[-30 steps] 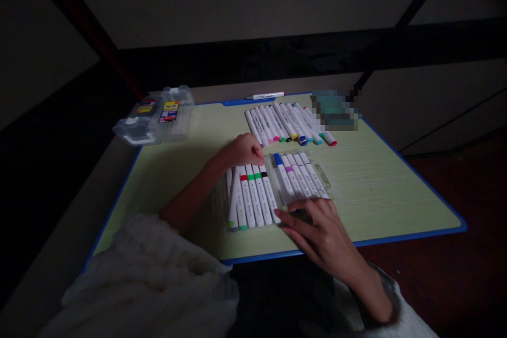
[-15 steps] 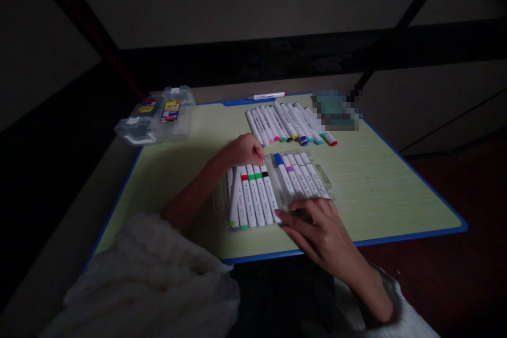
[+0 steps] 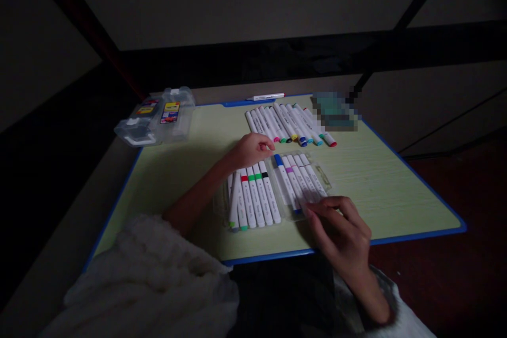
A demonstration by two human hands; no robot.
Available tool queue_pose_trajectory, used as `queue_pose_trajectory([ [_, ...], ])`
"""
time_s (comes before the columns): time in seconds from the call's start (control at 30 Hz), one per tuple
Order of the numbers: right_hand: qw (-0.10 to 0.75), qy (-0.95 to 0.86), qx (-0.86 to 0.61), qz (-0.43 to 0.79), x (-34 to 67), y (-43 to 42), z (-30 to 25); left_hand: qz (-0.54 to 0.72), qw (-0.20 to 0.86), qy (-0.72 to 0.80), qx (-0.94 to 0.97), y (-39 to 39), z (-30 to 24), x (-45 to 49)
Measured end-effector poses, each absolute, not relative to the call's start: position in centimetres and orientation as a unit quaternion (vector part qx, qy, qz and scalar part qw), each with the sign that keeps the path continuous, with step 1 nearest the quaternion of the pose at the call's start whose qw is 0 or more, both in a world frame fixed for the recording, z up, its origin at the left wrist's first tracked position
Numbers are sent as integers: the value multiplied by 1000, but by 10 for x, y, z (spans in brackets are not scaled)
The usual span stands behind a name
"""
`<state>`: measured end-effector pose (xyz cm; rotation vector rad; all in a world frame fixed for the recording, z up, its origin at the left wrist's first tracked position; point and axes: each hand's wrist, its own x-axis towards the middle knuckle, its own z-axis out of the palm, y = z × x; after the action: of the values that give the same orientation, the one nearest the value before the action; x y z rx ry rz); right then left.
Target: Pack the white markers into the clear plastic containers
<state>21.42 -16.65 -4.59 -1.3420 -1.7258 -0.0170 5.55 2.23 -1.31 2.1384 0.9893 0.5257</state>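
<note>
A clear plastic marker case (image 3: 283,212) lies open on the table, with white markers in both halves. My left hand (image 3: 250,150) hovers over the upper end of its left half, fingers curled and nothing visible in them. Below it are markers with red, green and black bands (image 3: 259,198). At the lower right of the case is my right hand (image 3: 343,232), its thumb and index finger closed at the lower end of a white marker with a purple band (image 3: 293,182). A blue-capped marker (image 3: 284,179) lies to its left. My fingers hide the marker ends there.
A loose row of white markers with coloured ends (image 3: 283,122) lies beyond the case. One more marker (image 3: 269,97) rests at the table's far edge. A clear plastic box (image 3: 182,121) stands at the far left, and a pixelated greenish object (image 3: 335,111) at the far right.
My right hand has moved right, from the middle of the case to the lower ends of the right-half markers, and its fingers have drawn together. My left hand has shifted slightly right and up.
</note>
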Motion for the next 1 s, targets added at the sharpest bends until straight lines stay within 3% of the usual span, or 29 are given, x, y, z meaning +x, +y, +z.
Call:
queue_pose_trajectory([
  [0.43,410,-725,-554,-12,213,-165,-49,176,291,373,863,11,-23,70],
  [1.0,387,-731,-562,-13,213,-164,-48,179,305,358,864,10,-27,74],
])
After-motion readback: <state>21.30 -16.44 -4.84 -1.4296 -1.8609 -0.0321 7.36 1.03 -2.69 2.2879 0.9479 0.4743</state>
